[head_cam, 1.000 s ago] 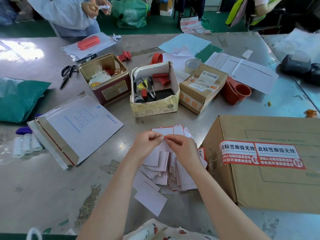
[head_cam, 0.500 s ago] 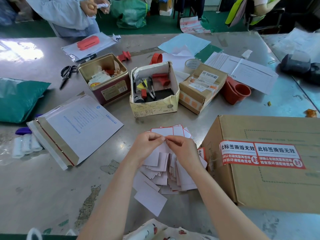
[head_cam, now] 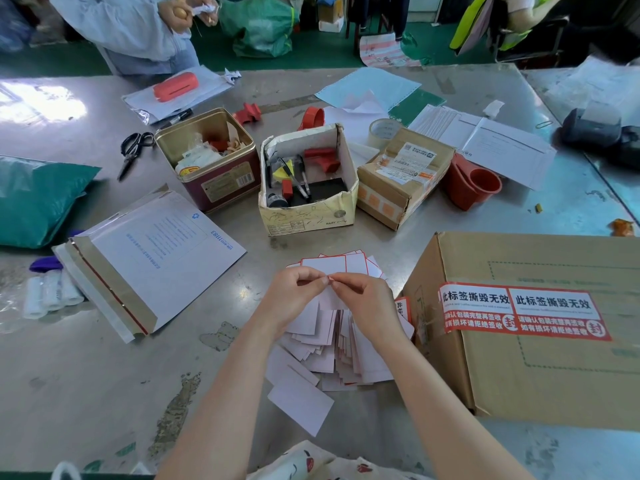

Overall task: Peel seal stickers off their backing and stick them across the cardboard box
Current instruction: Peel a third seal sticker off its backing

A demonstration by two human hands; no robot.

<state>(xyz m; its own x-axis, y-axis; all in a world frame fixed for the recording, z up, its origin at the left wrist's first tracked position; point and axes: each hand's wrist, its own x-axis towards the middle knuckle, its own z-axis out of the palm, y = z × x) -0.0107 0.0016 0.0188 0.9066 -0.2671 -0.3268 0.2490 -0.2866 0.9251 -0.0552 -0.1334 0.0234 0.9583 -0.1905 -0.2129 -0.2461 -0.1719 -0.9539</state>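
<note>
A large cardboard box (head_cam: 540, 368) lies at the right with two red seal stickers (head_cam: 523, 311) side by side across its top. Another red sticker (head_cam: 402, 308) shows at its left end. My left hand (head_cam: 294, 299) and my right hand (head_cam: 367, 299) meet above a pile of white backing sheets (head_cam: 332, 355) and pinch one small sticker sheet (head_cam: 330, 291) between thumbs and fingertips at its top edge. Its face is turned away from me. Red-edged blank sheets (head_cam: 332, 265) lie just beyond my hands.
An open carton of pens and stamps (head_cam: 308, 220), a red tin (head_cam: 221, 192) and a taped parcel (head_cam: 401, 181) stand beyond the pile. A white mailer (head_cam: 152, 258) lies at the left, scissors (head_cam: 133, 150) behind it. Another person (head_cam: 138, 26) stands across the table.
</note>
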